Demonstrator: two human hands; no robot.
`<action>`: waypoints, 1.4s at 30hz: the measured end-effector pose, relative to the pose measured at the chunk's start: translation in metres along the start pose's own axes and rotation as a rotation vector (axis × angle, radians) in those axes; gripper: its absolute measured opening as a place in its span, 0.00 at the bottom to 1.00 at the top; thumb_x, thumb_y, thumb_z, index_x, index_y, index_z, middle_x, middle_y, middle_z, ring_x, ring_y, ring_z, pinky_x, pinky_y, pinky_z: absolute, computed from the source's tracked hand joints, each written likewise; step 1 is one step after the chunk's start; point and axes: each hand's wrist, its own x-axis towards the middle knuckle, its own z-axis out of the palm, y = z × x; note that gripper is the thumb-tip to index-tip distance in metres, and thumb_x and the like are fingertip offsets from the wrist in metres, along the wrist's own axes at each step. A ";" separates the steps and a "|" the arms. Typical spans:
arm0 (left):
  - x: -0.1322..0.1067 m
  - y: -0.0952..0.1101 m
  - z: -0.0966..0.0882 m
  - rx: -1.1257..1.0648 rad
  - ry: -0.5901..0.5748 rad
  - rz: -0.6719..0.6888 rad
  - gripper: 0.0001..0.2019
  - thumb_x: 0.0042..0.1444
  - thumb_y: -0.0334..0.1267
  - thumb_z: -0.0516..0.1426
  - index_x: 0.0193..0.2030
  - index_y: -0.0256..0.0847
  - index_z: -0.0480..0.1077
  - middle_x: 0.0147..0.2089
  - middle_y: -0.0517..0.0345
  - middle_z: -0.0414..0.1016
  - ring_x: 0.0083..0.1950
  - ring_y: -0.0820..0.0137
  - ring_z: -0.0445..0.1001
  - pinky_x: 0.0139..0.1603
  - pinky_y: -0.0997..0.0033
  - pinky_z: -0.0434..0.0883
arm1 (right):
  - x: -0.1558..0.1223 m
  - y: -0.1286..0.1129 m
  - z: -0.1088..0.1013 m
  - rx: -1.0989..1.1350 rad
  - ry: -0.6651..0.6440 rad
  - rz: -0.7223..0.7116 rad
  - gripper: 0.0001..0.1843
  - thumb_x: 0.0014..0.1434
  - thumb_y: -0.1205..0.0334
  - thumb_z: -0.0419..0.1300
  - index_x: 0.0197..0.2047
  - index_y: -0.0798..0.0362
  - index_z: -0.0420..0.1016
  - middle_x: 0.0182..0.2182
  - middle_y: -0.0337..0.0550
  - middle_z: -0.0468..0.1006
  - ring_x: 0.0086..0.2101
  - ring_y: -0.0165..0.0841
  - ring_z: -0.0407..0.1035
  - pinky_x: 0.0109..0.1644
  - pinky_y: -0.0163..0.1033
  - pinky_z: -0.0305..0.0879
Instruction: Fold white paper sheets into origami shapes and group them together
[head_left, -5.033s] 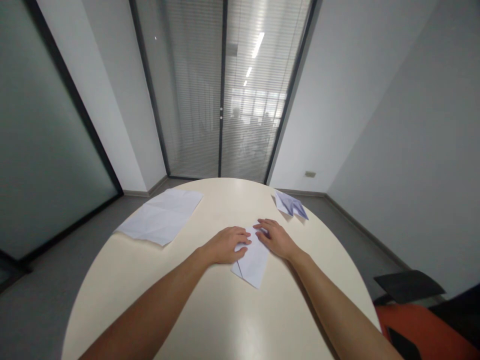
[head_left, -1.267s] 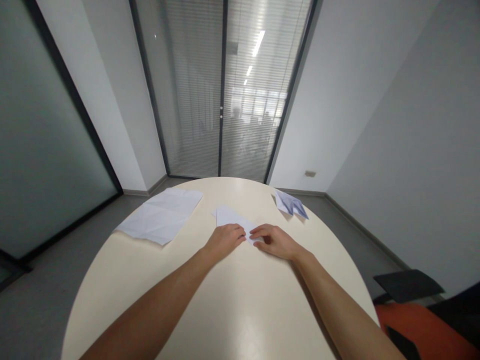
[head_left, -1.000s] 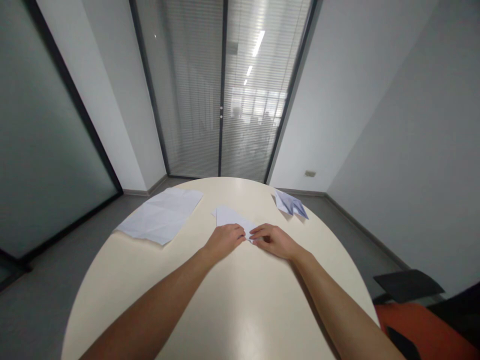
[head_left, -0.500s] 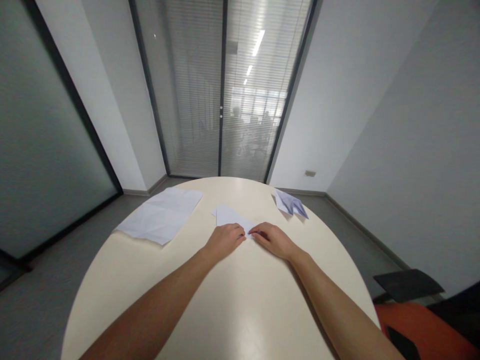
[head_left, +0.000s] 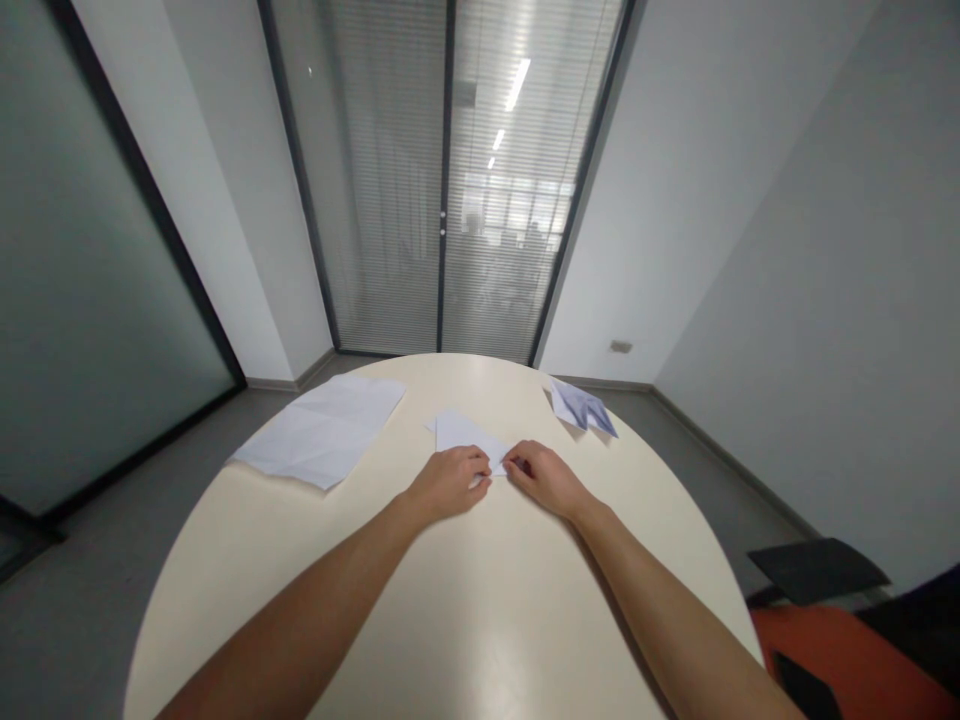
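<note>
A folded sheet of white paper (head_left: 459,430) lies flat on the round table, with a pointed corner reaching toward the right. My left hand (head_left: 450,482) rests on its near edge, thumb and fingers closed on the paper. At the right-hand corner, my right hand (head_left: 546,476) pinches the paper between thumb and fingertips. A short stretch of paper shows between the two hands. My palms and fingers cover the near part of the folds.
A creased white sheet (head_left: 322,430) lies at the table's left edge. A folded paper piece with a shaded bluish side (head_left: 579,406) stands at the back right. The cream table (head_left: 465,590) is round. An orange chair (head_left: 840,660) stands at the lower right.
The folded paper has shifted very slightly to the right. My right hand has moved a touch right along with it, and my left fingers have curled a little differently.
</note>
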 end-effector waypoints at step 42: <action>-0.003 0.001 -0.003 0.044 -0.052 0.047 0.13 0.62 0.38 0.55 0.49 0.48 0.78 0.55 0.56 0.75 0.54 0.63 0.74 0.54 0.63 0.73 | -0.006 0.020 0.002 0.099 -0.020 0.057 0.26 0.53 0.74 0.56 0.54 0.49 0.78 0.46 0.44 0.81 0.42 0.38 0.72 0.49 0.44 0.68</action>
